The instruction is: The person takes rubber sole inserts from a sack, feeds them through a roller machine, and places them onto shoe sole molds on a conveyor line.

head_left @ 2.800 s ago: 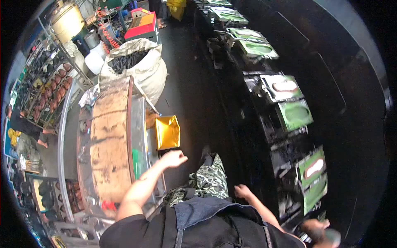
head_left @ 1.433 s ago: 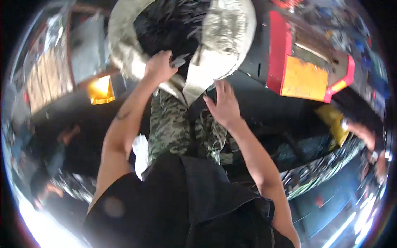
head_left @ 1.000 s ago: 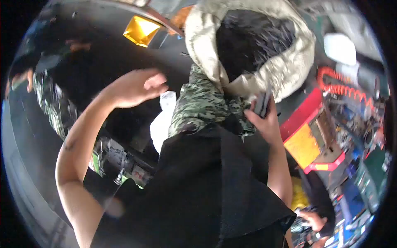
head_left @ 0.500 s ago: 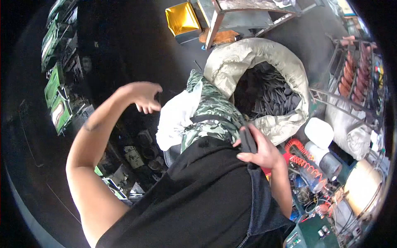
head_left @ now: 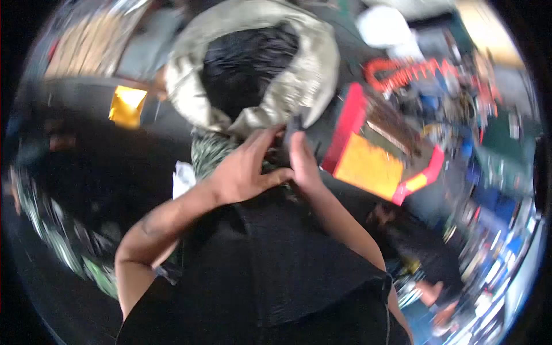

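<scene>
My right hand (head_left: 305,164) is wrapped round some dark flat pieces (head_left: 295,123), which stick up above its fingers. Against it from the other side comes my left hand (head_left: 244,167), its fingers pressed round the same dark pieces, partly out of sight between the hands. Just beyond both hands stands a large pale sack (head_left: 313,63) with its rim rolled open, and inside it lies a heap of dark strips (head_left: 247,60). The view is blurred by motion, so the exact number of held pieces cannot be made out.
A red and yellow box-like stand (head_left: 368,167) is right of the sack, near a red coiled hose (head_left: 397,75). A gold container (head_left: 127,106) sits at the left by a wooden-topped table (head_left: 86,43). Another person (head_left: 425,247) is at the lower right. Moulds (head_left: 57,241) line the lower left.
My left hand has come in from the left and met my right hand at the dark pieces. The view has turned, so the sack now appears further left and the red and yellow stand is in full view.
</scene>
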The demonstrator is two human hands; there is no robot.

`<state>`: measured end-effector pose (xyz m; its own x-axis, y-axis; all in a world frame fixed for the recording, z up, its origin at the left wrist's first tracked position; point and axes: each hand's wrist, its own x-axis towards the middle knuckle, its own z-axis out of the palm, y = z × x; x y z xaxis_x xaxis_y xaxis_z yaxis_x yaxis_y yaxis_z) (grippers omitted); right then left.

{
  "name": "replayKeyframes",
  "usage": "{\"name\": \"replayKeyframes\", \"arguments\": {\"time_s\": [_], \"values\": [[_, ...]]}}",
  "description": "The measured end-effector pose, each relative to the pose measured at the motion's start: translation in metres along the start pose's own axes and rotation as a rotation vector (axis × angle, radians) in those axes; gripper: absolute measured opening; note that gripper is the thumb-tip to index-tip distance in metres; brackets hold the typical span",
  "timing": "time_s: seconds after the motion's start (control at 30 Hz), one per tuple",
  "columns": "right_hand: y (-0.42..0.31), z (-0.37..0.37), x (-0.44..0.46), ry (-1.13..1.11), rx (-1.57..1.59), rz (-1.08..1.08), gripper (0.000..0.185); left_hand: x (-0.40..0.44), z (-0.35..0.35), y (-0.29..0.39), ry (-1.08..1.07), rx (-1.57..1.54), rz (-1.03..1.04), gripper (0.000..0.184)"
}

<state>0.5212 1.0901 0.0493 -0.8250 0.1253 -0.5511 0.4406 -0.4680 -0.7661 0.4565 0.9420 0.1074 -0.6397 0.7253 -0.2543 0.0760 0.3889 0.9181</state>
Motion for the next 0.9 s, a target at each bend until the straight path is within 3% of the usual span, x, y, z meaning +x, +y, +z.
{"name": "replayKeyframes", "arguments": {"time_s": [0.03,0.1,0.17,0.27,0.33,0.4,0.43,0.5,0.53,0.57,0.63,0.7,0.73,0.77,0.83,0.87,0.9], "values": [[0.009,-0.014,-0.004,0.093,0.003,0.005,0.049,0.008,0.019,0.005,0.037,0.180,-0.014,0.069],[0.031,-0.039,-0.011,0.033,0.329,-0.070,0.052,0.017,0.039,0.010,-0.022,0.065,0.012,0.055],[0.033,-0.046,-0.021,0.065,0.468,-0.148,0.049,0.019,0.050,0.003,-0.073,0.041,-0.126,0.049],[0.014,-0.050,-0.051,0.091,0.565,-0.181,0.049,0.018,0.060,0.005,-0.044,0.092,-0.034,0.042],[0.004,-0.046,-0.071,0.074,0.590,-0.054,0.047,0.015,0.055,0.012,-0.060,0.172,-0.062,0.040],[0.017,-0.054,-0.083,0.044,0.596,-0.115,0.046,0.007,0.044,0.006,-0.061,0.201,-0.089,0.031],[0.027,-0.058,-0.092,0.016,0.582,-0.147,0.044,-0.002,0.039,-0.001,-0.083,0.284,0.000,0.026],[0.056,-0.070,-0.120,0.156,0.192,-0.139,0.041,-0.031,0.031,-0.021,-0.260,0.107,0.218,0.028],[0.072,-0.073,-0.137,0.245,-0.101,-0.165,0.040,-0.047,0.036,-0.042,-0.341,-0.002,0.171,0.029],[0.081,-0.073,-0.157,0.328,-0.406,0.011,0.038,-0.066,0.041,-0.057,-0.424,-0.118,0.111,0.031],[0.131,-0.068,-0.189,0.486,-0.283,0.023,0.036,-0.097,0.054,-0.057,-0.378,-0.417,-0.396,0.030],[0.138,-0.082,-0.199,0.816,-0.332,-0.006,0.035,-0.096,0.050,-0.033,-0.439,-0.385,-0.405,0.030],[0.144,-0.083,-0.196,0.863,-0.353,-0.032,0.036,-0.097,0.045,-0.023,-0.493,-0.334,-0.450,0.033],[0.145,-0.086,-0.195,0.811,-0.301,0.073,0.038,-0.097,0.042,-0.021,-0.496,-0.329,-0.448,0.033],[0.152,-0.101,-0.189,0.763,-0.529,-0.068,0.037,-0.088,0.046,-0.014,-0.612,-0.026,-0.337,0.047],[0.141,-0.113,-0.198,0.609,-0.526,0.088,0.039,-0.083,0.056,-0.002,-0.602,-0.022,-0.330,0.047],[0.134,-0.126,-0.206,0.602,-0.528,0.077,0.039,-0.074,0.068,0.017,-0.639,0.157,-0.416,0.051]]}}
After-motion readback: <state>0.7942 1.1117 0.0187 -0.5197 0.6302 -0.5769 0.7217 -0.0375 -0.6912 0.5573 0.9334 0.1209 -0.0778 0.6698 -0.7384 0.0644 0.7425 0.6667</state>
